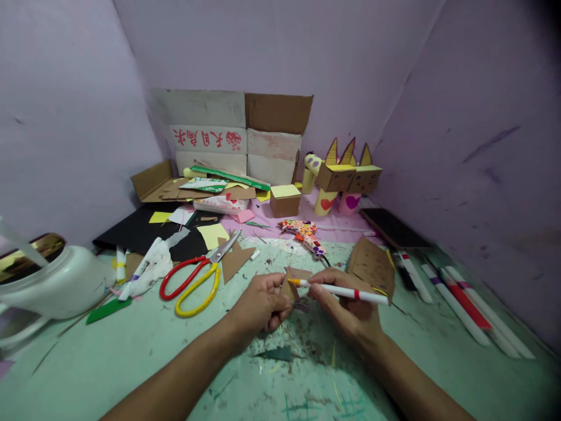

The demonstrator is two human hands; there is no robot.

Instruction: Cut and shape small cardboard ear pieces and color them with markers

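Note:
My left hand (265,301) pinches a small pointed piece of brown cardboard (289,289) just above the table. In my right hand (350,304) is a white marker (339,290) with an orange-yellow tip and a red band. Its tip meets or nearly meets the cardboard piece; I cannot tell which. Left of my hands lie scissors (205,272) with one red and one yellow handle, blades partly spread. Brown cardboard scraps (236,259) lie by the blades. Below my hands a small dark green triangular scrap (276,354) rests on the stained table.
A flowered glue gun (302,231) lies beyond my hands. Cardboard animal figures (348,177) and a small box (284,204) stand at the back. Several markers (458,304) lie at right beside a cardboard piece (372,266). A white pot (65,280) stands at left.

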